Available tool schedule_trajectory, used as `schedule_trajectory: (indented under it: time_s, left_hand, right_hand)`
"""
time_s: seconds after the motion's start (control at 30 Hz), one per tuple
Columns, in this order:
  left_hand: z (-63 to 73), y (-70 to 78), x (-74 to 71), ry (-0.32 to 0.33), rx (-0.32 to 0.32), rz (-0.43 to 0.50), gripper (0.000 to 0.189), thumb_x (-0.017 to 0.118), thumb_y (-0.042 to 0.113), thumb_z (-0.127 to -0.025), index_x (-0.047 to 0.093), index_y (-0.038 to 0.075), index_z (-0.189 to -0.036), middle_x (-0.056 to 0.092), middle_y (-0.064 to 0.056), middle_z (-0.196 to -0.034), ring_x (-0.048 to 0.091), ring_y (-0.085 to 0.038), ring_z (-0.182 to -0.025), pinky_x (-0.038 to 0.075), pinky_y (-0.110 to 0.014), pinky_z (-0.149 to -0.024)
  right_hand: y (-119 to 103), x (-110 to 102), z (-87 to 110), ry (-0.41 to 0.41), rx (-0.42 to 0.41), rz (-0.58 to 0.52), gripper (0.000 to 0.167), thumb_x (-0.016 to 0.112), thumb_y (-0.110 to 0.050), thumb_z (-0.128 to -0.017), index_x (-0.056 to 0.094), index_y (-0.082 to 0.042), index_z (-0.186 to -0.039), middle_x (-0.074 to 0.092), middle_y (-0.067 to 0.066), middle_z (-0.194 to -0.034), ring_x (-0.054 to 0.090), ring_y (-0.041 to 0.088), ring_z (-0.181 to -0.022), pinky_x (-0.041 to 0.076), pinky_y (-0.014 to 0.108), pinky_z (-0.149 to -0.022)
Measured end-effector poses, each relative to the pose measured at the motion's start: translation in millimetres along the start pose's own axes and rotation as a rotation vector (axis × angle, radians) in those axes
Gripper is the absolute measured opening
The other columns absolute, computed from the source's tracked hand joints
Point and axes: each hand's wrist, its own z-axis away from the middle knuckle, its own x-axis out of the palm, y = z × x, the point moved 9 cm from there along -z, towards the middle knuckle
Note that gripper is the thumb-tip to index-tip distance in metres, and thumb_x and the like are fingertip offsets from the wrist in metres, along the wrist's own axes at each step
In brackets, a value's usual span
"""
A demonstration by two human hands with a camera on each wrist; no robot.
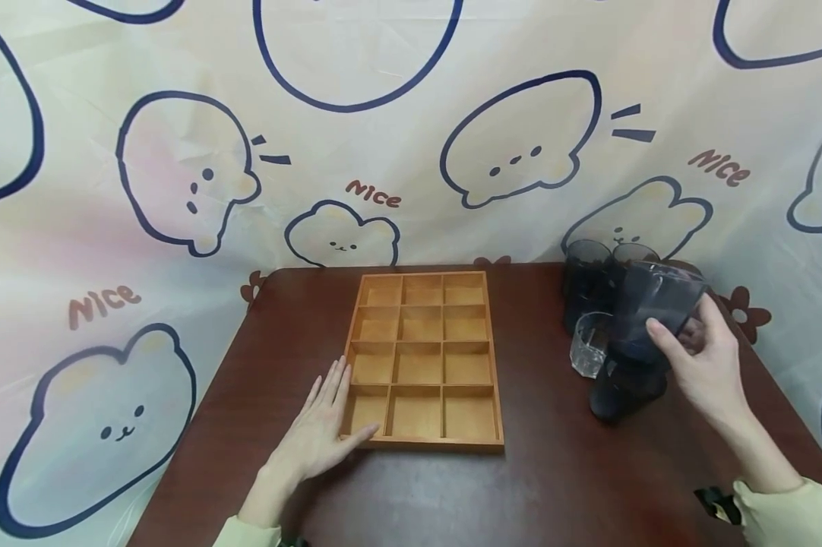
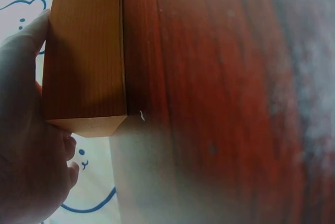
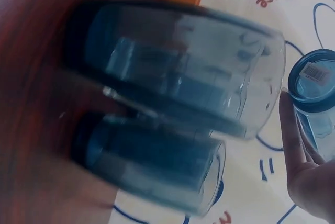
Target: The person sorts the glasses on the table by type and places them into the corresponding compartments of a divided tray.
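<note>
Clock read from the head view, centred on the tray (image 1: pixel 425 444). Tray lay flat on the table (image 1: pixel 411 501), wooden, four rows of three compartments. Left hand (image 1: pixel 318 429) sat at its 8 o'clock; fingers straight, tips slightly apart, touching the 9 o'clock side, with the thumb spread wide over the 7 o'clock corner. Right hand (image 1: pixel 710 368) was out at 3 o'clock, thumb and fingers clamped on the held cup (image 1: pixel 646 311), which was dark, see-through, tilted and raised off the table. Right wrist view showed a barcode label (image 3: pixel 314 73) on its round end. Near cup (image 1: pixel 626 391), also dark, stood below it, partly hidden; contact between them could not be told. Glass (image 1: pixel 585 353), clear and shorter, stood just beside the near cup, toward its 10 o'clock. Two rear cups (image 1: pixel 584 289), dark, stood side by side at 2 o'clock. Printed cloth (image 1: pixel 520 45) hung beyond, at 12 o'clock
</note>
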Motion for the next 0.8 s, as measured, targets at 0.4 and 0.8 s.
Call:
schedule_trajectory:
  time_s: [0.4,0.8]
  left_hand:
    - [1.6,-0.2,3.1,-0.007,-0.011,0.010,0.116,0.066,0.070,-0.099,0.015,-0.002,-0.175,0.008,-0.018,-0.186,0.016,-0.034,-0.174,0.018,-0.062,-0.140]
    - [0.5,-1.4,2.3,-0.008,-0.013,0.009,0.116,0.065,0.071,-0.099,0.015,-0.001,-0.175,0.008,-0.019,-0.186,0.015,-0.034,-0.174,0.018,-0.062,-0.140]
  right_hand:
    - [-29.8,46.3,-6.2,-0.105,-0.077,-0.087,0.071,0.067,0.001,-0.102,0.043,-0.011,-0.168,0.062,-0.030,-0.131,0.067,-0.019,-0.109,0.054,0.002,-0.086]
    - [-39.8,103.9,-9.5,-0.251,-0.023,-0.135,0.076,0.071,-0.005,-0.104,0.036,-0.013,-0.170,0.069,0.002,-0.133,0.070,-0.014,-0.102,0.059,0.009,-0.078]
